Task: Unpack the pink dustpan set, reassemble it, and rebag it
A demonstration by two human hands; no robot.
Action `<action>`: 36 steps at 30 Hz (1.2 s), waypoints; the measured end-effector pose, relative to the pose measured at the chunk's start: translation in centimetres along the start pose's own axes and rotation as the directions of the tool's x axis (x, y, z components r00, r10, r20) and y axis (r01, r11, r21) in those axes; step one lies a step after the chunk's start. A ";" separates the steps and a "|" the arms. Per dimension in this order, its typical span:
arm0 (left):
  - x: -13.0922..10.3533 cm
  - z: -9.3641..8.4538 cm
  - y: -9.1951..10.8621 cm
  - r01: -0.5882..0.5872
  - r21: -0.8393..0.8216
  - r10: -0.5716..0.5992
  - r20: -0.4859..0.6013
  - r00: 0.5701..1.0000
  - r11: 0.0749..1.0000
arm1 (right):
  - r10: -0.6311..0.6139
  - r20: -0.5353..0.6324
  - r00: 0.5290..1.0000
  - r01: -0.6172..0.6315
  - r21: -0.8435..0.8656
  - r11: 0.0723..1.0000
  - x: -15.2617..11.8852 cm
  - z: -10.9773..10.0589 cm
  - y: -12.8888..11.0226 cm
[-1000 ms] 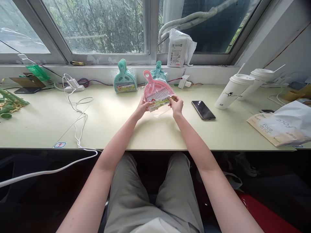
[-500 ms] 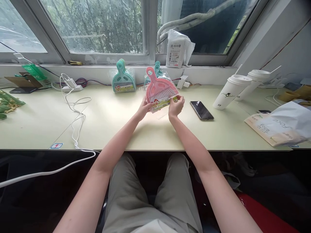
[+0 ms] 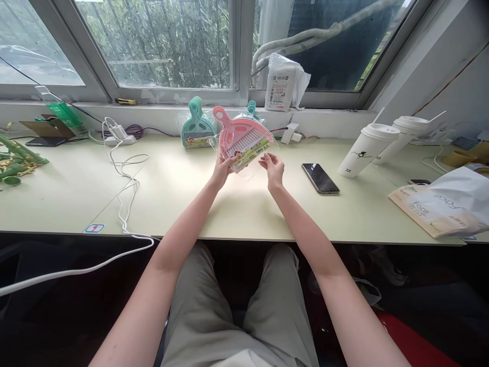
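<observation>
The left hand [image 3: 222, 171] pinches the lower left corner of a pink plastic dustpan-and-brush set in clear wrapping [image 3: 243, 137], holding it tilted above the pale green table [image 3: 183, 204], handle pointing up and to the left. The right hand [image 3: 273, 168] is released, fingers loosely curled just below the pack's lower right edge, apart from it. Both forearms reach forward from the lap. Behind the pack, teal wrapped dustpan sets [image 3: 196, 127] lean against the window ledge; a black phone [image 3: 320, 178] lies to the right.

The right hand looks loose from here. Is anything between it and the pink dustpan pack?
Nothing visible. The left hand holds the pink dustpan pack by its lower edge; the right hand is open just below its label, with only air between.
</observation>
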State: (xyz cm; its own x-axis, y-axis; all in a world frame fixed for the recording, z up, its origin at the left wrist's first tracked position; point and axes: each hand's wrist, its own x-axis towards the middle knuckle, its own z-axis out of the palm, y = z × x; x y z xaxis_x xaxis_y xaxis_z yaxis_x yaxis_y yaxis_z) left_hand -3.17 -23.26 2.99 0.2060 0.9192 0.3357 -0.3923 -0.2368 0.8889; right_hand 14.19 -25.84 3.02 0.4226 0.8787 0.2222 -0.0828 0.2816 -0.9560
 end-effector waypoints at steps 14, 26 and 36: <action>-0.2 0.1 -0.2 0.047 0.026 -0.049 0.089 0.995 0.999 | 0.046 0.042 0.998 -0.050 0.113 0.992 0.9 -0.4 0.3; -0.8 0.6 0.5 0.045 0.054 -0.049 0.071 0.996 0.998 | 0.083 0.258 0.963 -0.137 0.203 0.970 0.4 -0.1 0.5; -1.4 1.0 1.2 0.067 0.137 -0.086 0.134 0.987 0.988 | 0.091 0.188 0.978 -0.131 0.208 0.969 0.2 0.1 0.7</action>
State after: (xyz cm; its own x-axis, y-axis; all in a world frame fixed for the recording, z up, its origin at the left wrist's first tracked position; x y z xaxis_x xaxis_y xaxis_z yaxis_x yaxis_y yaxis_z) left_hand -3.04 -25.17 3.95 0.3571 0.8855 0.2973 -0.2507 -0.2157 0.9437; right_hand 14.14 -25.47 2.36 0.2357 0.9576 0.1660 -0.3232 0.2383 -0.9158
